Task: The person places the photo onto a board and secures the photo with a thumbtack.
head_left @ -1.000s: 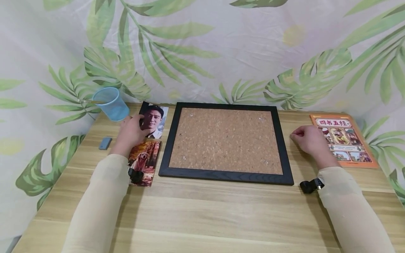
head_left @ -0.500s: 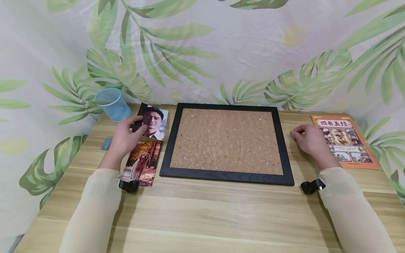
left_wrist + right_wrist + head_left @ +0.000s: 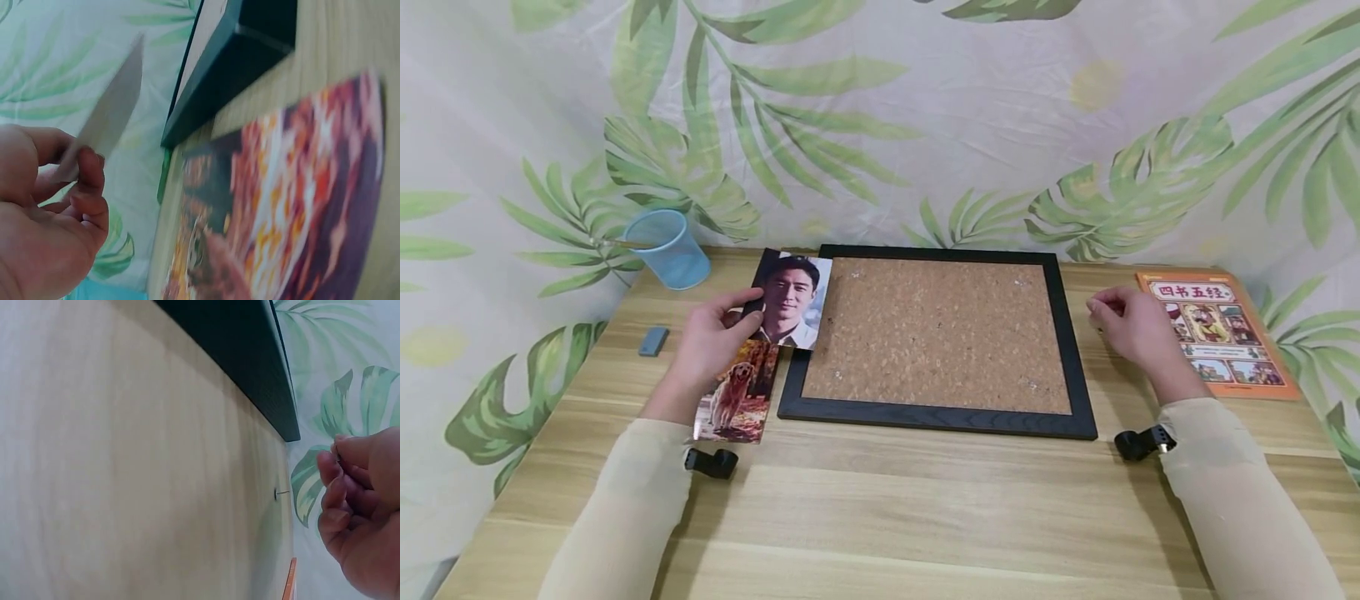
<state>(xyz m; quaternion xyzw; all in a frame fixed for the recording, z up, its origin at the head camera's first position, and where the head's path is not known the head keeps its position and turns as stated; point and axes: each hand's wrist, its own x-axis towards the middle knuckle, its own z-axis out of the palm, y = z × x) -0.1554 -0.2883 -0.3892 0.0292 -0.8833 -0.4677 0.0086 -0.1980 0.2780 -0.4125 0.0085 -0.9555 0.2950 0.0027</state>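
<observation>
My left hand (image 3: 715,337) pinches a portrait photo (image 3: 793,304) by its left edge. The photo is raised and overlaps the left side of the black-framed cork board (image 3: 940,333) in the head view. In the left wrist view the photo (image 3: 115,106) shows nearly edge-on between thumb and fingers. A dog photo (image 3: 741,396) lies on the table below that hand. Right of the board, my right hand (image 3: 1138,329) has thumb and fingertip together; a tiny, thin dark bit, apparently a thumbtack (image 3: 338,459), shows between them. Another thumbtack (image 3: 281,493) stands point up on the table.
A blue cup (image 3: 670,250) with a thin stick leans at the back left. Near it lies a small grey-blue block (image 3: 653,341). An orange booklet (image 3: 1221,333) lies beside my right hand. A leaf-patterned cloth (image 3: 880,125) hangs behind the table.
My left hand has lifted the portrait photo from the table and carried it right, over the board's left edge. The right hand has stayed almost in place, its fingers shifting slightly.
</observation>
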